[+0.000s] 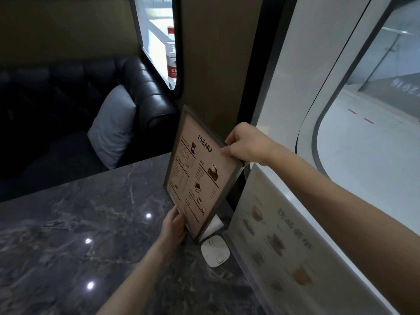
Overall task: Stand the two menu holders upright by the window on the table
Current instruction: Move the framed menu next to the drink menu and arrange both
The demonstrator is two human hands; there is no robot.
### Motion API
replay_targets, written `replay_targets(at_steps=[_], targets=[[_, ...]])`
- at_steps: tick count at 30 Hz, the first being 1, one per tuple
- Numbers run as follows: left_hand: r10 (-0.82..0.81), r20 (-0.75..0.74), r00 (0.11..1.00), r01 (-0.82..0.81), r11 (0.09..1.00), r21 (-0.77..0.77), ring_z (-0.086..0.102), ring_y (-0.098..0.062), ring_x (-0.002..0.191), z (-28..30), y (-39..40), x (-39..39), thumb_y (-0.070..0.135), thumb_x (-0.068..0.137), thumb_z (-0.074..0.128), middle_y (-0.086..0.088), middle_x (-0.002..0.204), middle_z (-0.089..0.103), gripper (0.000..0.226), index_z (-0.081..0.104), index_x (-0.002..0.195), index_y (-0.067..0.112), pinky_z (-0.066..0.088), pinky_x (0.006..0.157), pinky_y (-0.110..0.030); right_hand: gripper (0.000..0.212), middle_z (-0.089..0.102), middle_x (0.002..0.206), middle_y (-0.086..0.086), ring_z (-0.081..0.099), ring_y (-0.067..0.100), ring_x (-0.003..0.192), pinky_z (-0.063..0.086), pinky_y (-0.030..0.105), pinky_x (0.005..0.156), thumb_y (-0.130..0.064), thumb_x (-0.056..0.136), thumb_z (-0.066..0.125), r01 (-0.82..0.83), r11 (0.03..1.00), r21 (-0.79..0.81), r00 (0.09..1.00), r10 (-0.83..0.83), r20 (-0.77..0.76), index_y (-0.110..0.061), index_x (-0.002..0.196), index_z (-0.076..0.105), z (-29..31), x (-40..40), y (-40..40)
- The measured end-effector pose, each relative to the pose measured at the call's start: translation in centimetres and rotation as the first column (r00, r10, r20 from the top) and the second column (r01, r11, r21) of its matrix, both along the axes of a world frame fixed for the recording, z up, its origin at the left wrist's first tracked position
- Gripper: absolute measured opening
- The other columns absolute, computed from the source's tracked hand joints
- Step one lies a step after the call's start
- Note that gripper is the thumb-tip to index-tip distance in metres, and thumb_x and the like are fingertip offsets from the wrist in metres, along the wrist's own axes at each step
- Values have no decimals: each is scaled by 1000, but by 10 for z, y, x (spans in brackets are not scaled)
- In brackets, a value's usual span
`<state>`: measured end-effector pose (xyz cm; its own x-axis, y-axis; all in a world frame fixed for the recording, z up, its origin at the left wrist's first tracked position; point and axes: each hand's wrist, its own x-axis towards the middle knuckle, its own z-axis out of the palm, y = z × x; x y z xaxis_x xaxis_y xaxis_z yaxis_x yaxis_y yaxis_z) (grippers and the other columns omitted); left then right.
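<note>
A dark-framed menu holder (pixel 200 173) headed "MENU" stands nearly upright at the far edge of the grey marble table (pixel 79 223), close to the wall beside the window (pixel 375 110). My right hand (pixel 245 144) grips its top right edge. My left hand (pixel 173 226) holds its lower left edge near the table. A second menu holder (pixel 284 242), clear with pale drink pictures, stands upright along the window side just to the right, partly behind my right forearm.
A small white square device (pixel 216 251) lies on the table at the foot of the framed menu. A black leather sofa (pixel 145 92) with a grey cushion (pixel 113 126) sits beyond the table. A water bottle (pixel 171 57) stands on the far sill.
</note>
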<state>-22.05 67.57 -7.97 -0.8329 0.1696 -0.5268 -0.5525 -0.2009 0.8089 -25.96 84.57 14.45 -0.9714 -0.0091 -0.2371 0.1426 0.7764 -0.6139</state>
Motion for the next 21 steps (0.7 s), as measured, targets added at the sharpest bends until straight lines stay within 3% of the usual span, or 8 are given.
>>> replay_targets(at_steps=[2,4,6,7,9,10,13,21], targets=[[-49,11,999,48,998,40,53,-9,86,0,-1,1,25,98,27,3,99,56,47,35,141,7,52,47,-13,20,69,103,11,63,15,81,52,20,62,-17,88,59,-4,1000,3,1000,4,-13,-2,100,65,0,0,0],[-56,30,998,54,995,80,52,-10,85,1,0,1,28,98,24,4,96,55,50,33,142,6,50,44,-12,20,68,102,10,62,13,78,51,19,60,-18,88,60,-5,1000,3,1000,5,-18,-3,100,65,-1,1,0],[-56,51,997,51,996,78,54,-19,103,2,-1,3,32,98,23,2,101,58,51,34,142,7,52,60,-15,20,68,102,10,62,14,78,51,19,60,-18,88,59,-6,1000,8,1000,7,-25,-3,100,65,-2,1,0],[-48,71,996,43,997,65,48,-24,121,-1,-3,3,34,98,22,-3,115,59,53,34,142,8,50,76,-16,20,69,102,10,62,15,79,51,19,60,-18,88,59,-5,1000,10,1000,6,-28,-2,99,65,-2,1,0],[-35,108,994,29,998,55,28,-21,140,-8,-8,4,42,97,21,-5,147,41,57,34,143,11,29,108,-27,19,68,102,10,62,15,79,51,19,60,-18,89,59,-7,1000,12,999,7,-35,-2,98,65,-3,1,0],[-42,111,993,36,998,59,24,-20,142,-10,-10,4,44,96,20,-3,152,33,59,33,144,12,19,114,-31,19,68,101,10,62,14,79,50,19,60,-18,89,59,-10,1000,15,999,11,-39,-3,98,65,-3,1,0],[-44,112,993,37,997,70,22,-20,144,-12,-12,5,45,96,19,-3,155,29,60,31,144,13,11,118,-35,21,67,99,9,62,15,80,50,18,60,-18,89,58,-15,1000,27,999,17,-46,-2,100,65,-4,1,0],[-16,110,994,7,996,87,22,-19,143,-13,-1,9,47,95,21,-3,155,28,60,31,145,14,13,118,-36,19,61,92,3,58,13,81,50,23,67,-19,89,57,-4,999,53,997,9,-81,-4,100,64,-3,0,1]])
